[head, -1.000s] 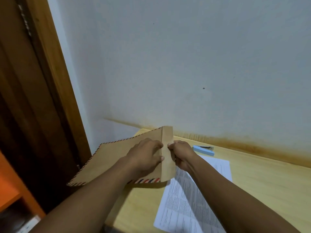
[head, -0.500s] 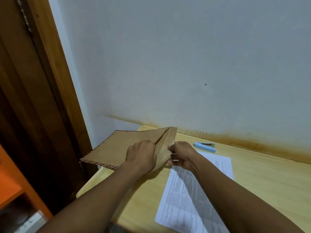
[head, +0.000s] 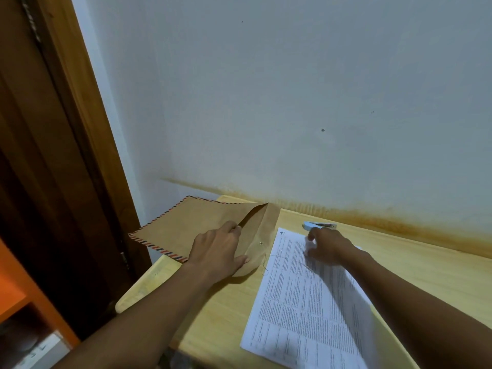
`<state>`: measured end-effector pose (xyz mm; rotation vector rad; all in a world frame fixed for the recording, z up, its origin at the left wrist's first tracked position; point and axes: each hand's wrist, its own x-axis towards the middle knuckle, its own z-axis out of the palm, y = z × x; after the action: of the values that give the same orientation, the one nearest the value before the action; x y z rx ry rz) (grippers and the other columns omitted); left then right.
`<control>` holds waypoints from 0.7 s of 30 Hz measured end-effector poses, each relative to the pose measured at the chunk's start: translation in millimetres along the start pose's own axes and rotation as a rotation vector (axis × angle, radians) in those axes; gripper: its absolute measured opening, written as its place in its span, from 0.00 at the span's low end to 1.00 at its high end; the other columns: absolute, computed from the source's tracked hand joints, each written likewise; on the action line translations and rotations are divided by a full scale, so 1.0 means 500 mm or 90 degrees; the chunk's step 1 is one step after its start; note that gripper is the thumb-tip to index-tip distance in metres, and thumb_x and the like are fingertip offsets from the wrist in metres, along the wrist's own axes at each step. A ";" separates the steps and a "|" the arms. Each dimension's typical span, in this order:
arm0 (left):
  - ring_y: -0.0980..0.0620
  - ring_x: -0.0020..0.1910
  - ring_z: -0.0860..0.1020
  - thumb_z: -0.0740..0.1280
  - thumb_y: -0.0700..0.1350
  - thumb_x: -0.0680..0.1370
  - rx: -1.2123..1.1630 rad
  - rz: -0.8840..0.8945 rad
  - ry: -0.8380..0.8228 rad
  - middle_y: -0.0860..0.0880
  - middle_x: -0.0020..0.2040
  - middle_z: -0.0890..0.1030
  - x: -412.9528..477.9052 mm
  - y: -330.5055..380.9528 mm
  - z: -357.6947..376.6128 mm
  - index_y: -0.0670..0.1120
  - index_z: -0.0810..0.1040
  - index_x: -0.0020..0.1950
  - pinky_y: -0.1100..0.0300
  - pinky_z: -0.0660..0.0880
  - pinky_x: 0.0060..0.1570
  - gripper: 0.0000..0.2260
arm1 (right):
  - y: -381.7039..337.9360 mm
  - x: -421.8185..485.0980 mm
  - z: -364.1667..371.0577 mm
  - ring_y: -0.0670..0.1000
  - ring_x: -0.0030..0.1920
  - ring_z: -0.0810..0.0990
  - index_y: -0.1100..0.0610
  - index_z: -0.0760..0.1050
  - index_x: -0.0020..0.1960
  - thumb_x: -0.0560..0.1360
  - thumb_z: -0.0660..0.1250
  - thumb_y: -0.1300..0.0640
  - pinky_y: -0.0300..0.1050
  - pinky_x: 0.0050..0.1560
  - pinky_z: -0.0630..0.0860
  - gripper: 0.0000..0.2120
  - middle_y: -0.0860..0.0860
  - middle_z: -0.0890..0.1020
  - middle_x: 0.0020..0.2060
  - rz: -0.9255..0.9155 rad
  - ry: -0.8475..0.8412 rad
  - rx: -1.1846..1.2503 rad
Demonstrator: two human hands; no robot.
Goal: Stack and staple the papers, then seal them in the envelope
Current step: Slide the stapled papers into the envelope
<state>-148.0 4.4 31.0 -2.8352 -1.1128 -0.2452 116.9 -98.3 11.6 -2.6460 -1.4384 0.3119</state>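
Observation:
A brown envelope [head: 191, 222] with a red-and-blue striped border hangs over the table's far left corner, its mouth gaping and its flap lying open toward the right. My left hand [head: 217, 250] grips the envelope at the mouth. A stack of printed white papers [head: 300, 310] lies on the table to the right of the envelope. My right hand [head: 326, 245] rests on the top end of the papers, fingers curled over the upper sheet, which looks blurred. A light blue stapler [head: 319, 225] lies just beyond that hand.
The light wooden table [head: 229, 315] stands against a pale wall with a brownish stain along its base. A dark wooden door frame [head: 80, 155] stands at the left, and an orange shelf [head: 26, 294] sits below it.
My right hand let go of the envelope flap and moved right onto the papers. The envelope sank from tilted up to nearly flat, its mouth now open.

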 end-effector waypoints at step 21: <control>0.46 0.65 0.77 0.68 0.69 0.74 -0.024 -0.008 -0.015 0.56 0.77 0.65 0.017 -0.004 -0.010 0.49 0.67 0.77 0.50 0.76 0.59 0.38 | 0.085 -0.038 -0.028 0.56 0.39 0.74 0.56 0.72 0.37 0.76 0.62 0.56 0.45 0.39 0.68 0.10 0.56 0.81 0.41 -0.006 0.045 0.066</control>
<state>-143.7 10.6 37.4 -2.8719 -1.1437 -0.2362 144.6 -137.3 19.2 -2.5413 -1.3735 0.2810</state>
